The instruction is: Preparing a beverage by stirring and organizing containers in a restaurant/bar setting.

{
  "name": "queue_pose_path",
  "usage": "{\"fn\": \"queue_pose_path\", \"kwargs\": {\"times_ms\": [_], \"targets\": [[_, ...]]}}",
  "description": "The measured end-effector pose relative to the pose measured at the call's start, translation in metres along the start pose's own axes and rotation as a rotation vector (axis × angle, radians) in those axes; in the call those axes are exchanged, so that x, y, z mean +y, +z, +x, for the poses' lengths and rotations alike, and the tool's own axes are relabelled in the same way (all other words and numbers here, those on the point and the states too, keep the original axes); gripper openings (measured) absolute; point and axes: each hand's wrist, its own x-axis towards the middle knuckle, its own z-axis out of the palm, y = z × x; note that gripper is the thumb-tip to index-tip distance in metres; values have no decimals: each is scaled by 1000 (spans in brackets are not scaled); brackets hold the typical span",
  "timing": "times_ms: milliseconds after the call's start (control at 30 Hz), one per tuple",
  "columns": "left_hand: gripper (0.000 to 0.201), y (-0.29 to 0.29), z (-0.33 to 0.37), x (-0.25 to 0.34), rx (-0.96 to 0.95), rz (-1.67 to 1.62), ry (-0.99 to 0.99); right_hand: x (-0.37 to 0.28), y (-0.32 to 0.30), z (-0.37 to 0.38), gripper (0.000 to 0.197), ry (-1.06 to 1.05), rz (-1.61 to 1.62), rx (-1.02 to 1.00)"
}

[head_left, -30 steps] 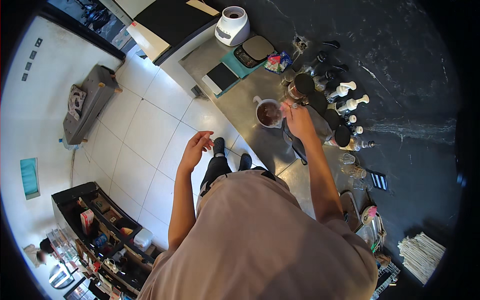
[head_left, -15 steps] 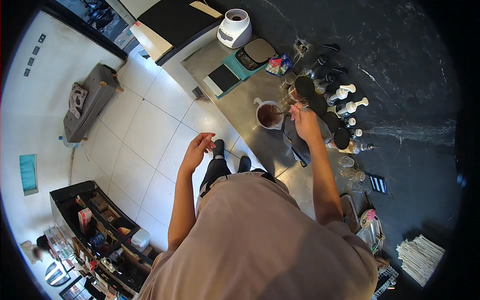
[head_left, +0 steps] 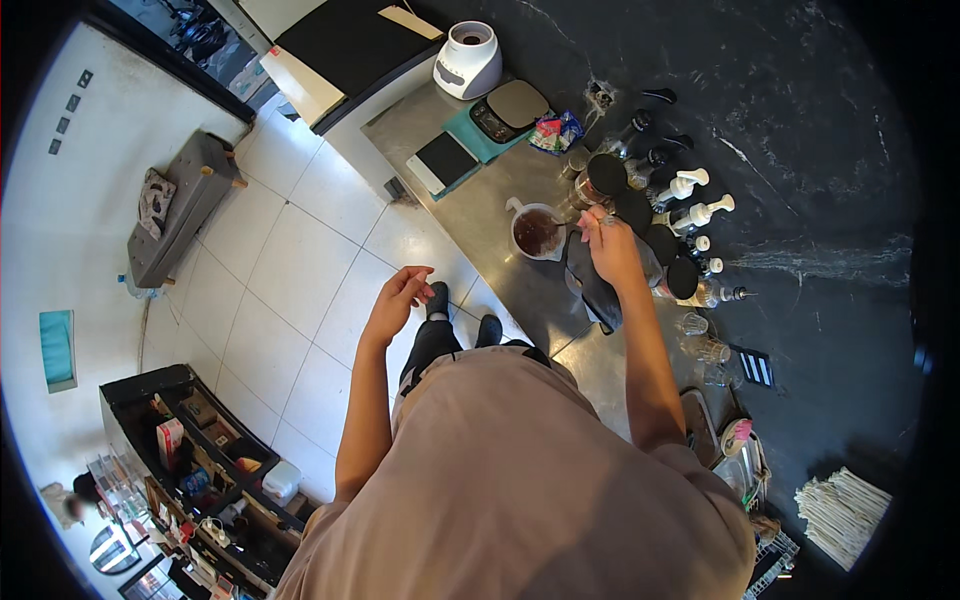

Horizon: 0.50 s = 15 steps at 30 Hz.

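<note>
My right hand [head_left: 607,245] pinches the thin handle of what looks like a spoon [head_left: 567,224]. The other end of the spoon dips into brown liquid [head_left: 537,232] in a white jug [head_left: 514,206] on the steel counter; the liquid hides its tip. A dark grey cloth [head_left: 592,285] lies below my right hand, beside the jug. My left hand [head_left: 398,298] hangs in the air over the floor, away from the counter. Its fingers are loosely bent and apart, with nothing in them.
Lidded jars [head_left: 607,175] and pump bottles [head_left: 705,215] line the right of the jug. Farther off are a kitchen scale [head_left: 512,108], colourful packets [head_left: 556,132] and a white blender base [head_left: 468,62]. Small glasses [head_left: 710,350] stand nearer, along the dark marbled surface [head_left: 830,330].
The surface of the brown liquid looks slightly different around the spoon. Both hands stay almost where they were.
</note>
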Motion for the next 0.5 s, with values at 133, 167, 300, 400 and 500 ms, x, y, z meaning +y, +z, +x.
{"fn": "queue_pose_path", "kwargs": {"times_ms": [133, 167, 300, 400, 500], "targets": [[34, 2, -1, -1, 5, -12, -3, -8, -4, -1, 26, -65, 47, 11], [34, 2, 0, -2, 0, -8, -2, -8, -5, -1, 25, -103, 13, 22], [34, 4, 2, -3, -12, -8, -8, 3, 12, -2, 23, -200, -91, 27], [34, 5, 2, -1, -11, -17, -4, 2, 14, -2, 22, -86, -6, -82], [34, 5, 2, -2, -12, -20, -5, -3, 10, -4, 23, -101, -12, -36]]}}
